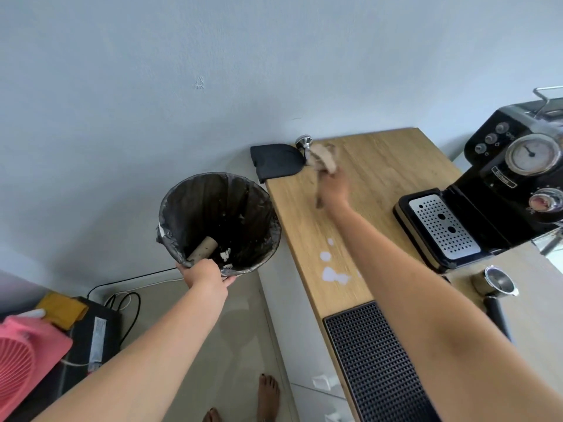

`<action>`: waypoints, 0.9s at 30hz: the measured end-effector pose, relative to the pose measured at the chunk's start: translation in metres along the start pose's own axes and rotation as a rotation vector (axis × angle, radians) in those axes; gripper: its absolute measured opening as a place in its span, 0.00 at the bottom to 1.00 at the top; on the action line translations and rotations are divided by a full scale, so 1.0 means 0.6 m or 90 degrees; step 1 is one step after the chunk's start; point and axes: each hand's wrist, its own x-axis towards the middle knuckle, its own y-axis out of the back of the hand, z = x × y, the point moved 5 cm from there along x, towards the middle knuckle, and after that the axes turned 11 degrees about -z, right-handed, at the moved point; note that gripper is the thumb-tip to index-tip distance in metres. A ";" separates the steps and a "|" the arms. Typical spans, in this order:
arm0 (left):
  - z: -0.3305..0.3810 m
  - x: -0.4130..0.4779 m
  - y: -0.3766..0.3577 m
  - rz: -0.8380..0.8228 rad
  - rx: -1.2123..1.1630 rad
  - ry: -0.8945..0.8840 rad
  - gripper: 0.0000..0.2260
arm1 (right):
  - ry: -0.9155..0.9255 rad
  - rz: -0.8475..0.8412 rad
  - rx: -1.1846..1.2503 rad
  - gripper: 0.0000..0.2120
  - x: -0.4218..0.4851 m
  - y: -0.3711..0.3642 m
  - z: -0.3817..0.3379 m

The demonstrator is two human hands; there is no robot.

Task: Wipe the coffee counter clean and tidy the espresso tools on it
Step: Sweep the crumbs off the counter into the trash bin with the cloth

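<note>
The left hand [203, 277] is clamped on the near rim of a round black bag-lined waste bin [220, 222], holding it just off the counter's nine o'clock edge. The right hand [332, 190] pinches a crumpled brownish cloth [323, 156], blurred, at the twelve o'clock end of the light wooden counter [374, 178], beside a steel tamper [304, 143] and a folded black cloth [275, 161]. This looks like the wiping step, with debris meant for the bin. White spilled patches [330, 274] lie at the counter's six o'clock, above a black ridged mat [377, 363]; they likely need the next pass. The steel portafilter [495, 283] sits at four o'clock, below the black espresso machine [502, 184], not yet tidied
</note>
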 end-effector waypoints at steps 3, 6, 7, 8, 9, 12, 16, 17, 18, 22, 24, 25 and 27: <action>-0.004 -0.013 0.011 0.049 -0.055 0.008 0.21 | -0.047 0.079 -0.085 0.18 0.030 0.103 0.056; -0.015 -0.015 0.021 0.053 -0.057 0.008 0.25 | -0.110 0.055 -0.189 0.24 0.035 0.139 0.111; -0.019 -0.010 0.025 0.058 -0.058 0.010 0.26 | -0.124 0.042 -0.224 0.25 0.041 0.136 0.124; -0.025 -0.005 0.031 0.054 -0.061 0.019 0.26 | -0.131 0.022 -0.249 0.25 0.039 0.124 0.129; -0.029 -0.002 0.033 0.046 -0.052 0.026 0.27 | -0.137 0.013 -0.265 0.25 0.039 0.111 0.130; -0.032 -0.005 0.038 0.048 -0.014 0.015 0.29 | -0.131 -0.006 -0.295 0.25 0.017 0.054 0.098; -0.033 -0.007 0.044 0.047 -0.032 0.017 0.29 | -0.079 -0.068 -0.332 0.25 -0.025 -0.047 0.052; -0.031 -0.011 0.043 0.048 -0.031 0.021 0.29 | -0.057 -0.085 -0.344 0.26 -0.037 -0.073 0.043; -0.031 -0.014 0.043 0.043 -0.034 0.025 0.28 | -0.033 -0.103 -0.359 0.27 -0.053 -0.097 0.032; -0.025 -0.029 0.042 0.027 -0.061 0.033 0.22 | 0.035 -0.173 -0.410 0.30 -0.108 -0.172 0.004; -0.022 -0.029 0.043 0.025 -0.064 0.034 0.21 | 0.069 -0.197 -0.414 0.30 -0.122 -0.200 0.000; -0.021 -0.031 0.043 0.024 -0.055 0.036 0.20 | 0.085 -0.211 -0.406 0.29 -0.127 -0.213 -0.001; -0.021 -0.031 0.045 0.006 -0.046 0.038 0.21 | 0.116 -0.234 -0.359 0.27 -0.141 -0.229 -0.010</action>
